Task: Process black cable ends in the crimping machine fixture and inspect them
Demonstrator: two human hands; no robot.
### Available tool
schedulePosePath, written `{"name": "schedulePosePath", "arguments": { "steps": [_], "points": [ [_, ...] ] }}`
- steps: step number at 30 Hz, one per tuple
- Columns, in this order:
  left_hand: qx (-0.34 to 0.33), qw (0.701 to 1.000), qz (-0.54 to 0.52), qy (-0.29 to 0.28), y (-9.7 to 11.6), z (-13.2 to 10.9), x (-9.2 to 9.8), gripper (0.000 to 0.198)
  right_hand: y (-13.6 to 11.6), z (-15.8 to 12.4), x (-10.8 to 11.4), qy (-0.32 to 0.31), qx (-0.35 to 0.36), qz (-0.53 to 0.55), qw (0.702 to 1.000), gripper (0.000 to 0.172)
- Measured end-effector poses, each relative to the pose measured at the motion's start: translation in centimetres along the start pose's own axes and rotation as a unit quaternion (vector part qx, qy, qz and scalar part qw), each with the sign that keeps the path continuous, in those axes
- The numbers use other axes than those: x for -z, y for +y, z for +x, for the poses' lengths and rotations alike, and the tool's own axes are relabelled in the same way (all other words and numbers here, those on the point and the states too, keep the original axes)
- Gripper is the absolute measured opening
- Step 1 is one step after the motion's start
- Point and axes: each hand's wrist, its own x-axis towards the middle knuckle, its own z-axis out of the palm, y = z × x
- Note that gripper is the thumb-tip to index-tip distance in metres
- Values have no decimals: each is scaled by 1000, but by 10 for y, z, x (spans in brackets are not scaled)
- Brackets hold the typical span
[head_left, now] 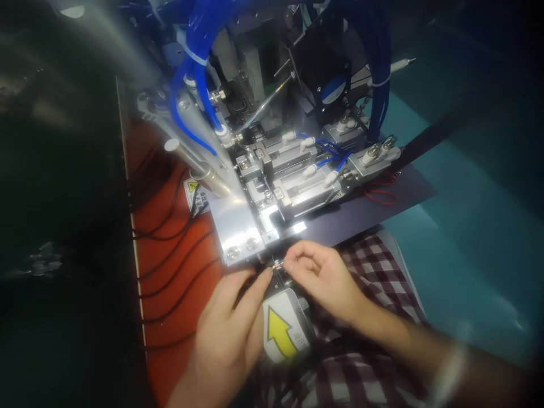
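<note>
At the front edge of a metal machine [238, 226], my right hand [321, 277] pinches the end of a small, thin part [277, 265], thumb and forefinger pressed together. My left hand [232, 328] comes from the lower left, its thumb and forefinger close to the other end of that part. Whether the left fingertips grip it or only touch it is too small to tell. Between the hands, below the part, lies a white label with a yellow arrow [280, 334].
Blue air tubes [195, 113] and metal cylinders [306, 181] fill the machine behind the hands. Black cables [182, 272] cross the orange surface [159, 255] at left. A dark plate [352, 221] juts out to the right, above checked cloth [374, 272].
</note>
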Motion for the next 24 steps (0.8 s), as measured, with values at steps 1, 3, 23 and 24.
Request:
{"name": "schedulePosePath", "arguments": {
  "steps": [1,3,23,24],
  "points": [
    [-2,1000,1,-1,0,0,0,37,3,0,0,13,35,-25,999,12],
    [-4,1000,4,-2,0,0,0,37,5,0,-1,31,81,-59,994,11],
    [13,1000,-12,4,2,4,0,35,-10,1,8,-28,-70,28,997,16],
    [15,1000,-16,0,1,3,0,36,-11,1,7,-31,-73,40,996,14]
  ]
}}
